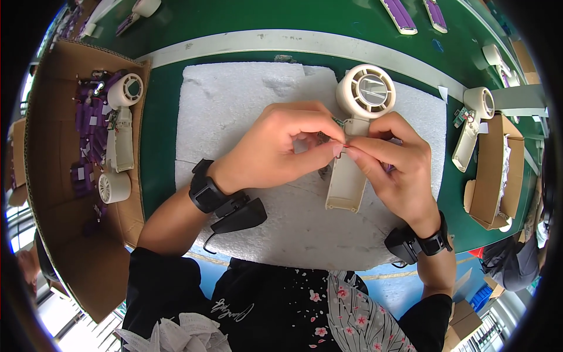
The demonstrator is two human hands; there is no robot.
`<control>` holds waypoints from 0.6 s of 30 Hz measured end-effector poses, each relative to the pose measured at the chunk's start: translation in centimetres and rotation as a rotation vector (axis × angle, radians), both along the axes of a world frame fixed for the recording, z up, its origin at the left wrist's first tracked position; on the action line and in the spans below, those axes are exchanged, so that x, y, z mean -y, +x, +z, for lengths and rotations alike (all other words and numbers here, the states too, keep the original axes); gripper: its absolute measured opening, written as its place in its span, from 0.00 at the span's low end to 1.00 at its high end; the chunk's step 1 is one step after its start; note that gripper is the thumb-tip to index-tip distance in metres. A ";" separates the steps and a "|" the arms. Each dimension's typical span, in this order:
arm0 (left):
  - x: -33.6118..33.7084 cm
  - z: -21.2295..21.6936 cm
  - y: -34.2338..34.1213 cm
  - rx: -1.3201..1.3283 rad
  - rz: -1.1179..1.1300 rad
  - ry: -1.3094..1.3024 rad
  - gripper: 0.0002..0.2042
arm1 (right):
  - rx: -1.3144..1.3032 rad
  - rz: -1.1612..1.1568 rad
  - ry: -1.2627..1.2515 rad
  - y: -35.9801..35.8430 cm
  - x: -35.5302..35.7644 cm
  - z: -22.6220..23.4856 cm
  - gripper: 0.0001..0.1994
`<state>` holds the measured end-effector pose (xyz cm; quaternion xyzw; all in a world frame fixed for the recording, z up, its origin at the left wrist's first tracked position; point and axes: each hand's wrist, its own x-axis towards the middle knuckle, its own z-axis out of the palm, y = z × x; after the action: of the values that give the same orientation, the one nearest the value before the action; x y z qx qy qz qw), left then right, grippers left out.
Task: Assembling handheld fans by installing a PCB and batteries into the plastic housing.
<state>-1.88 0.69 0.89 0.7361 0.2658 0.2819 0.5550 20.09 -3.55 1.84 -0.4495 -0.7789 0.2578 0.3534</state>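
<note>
A cream handheld-fan housing (pixel 346 185), its handle a hollow open shell, lies on a white foam sheet (pixel 234 88). The round slotted fan head (pixel 366 91) points away from me. Above the handle, my left hand (pixel 287 144) is closed, thumb and forefinger pinched together. Opposite it, my right hand (pixel 396 155) pinches too, and the fingertips of both nearly touch. A thin red wire (pixel 346 146) runs between them. Part of a small green circuit board (pixel 338 122) shows by my left fingers. My hands hide much of the wiring and the handle's upper part.
On the left, a deep cardboard box (pixel 70 246) holds purple battery packs (pixel 91 117) and fan housings. A smaller carton (pixel 487 176) stands at the right, beside another open fan housing (pixel 469 138). Beyond the foam, a pale strip (pixel 246 42) crosses the green table, with purple-filled handles (pixel 400 14) farther off.
</note>
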 end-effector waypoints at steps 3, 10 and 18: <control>-0.1 -0.1 0.2 0.104 0.011 -0.208 0.12 | -0.020 -0.015 0.023 0.0 -0.1 -0.2 0.08; -0.8 0.3 -0.2 0.135 -0.036 -0.425 0.18 | 0.002 0.015 0.063 0.3 -0.1 -0.3 0.08; -0.6 0.0 -0.2 0.187 0.009 -0.481 0.19 | 0.020 0.023 0.077 0.2 -0.2 -0.3 0.08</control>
<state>-2.07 1.31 0.89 0.5524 0.2764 0.2798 0.7350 20.26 -3.35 1.58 -0.4290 -0.7968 0.2273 0.3596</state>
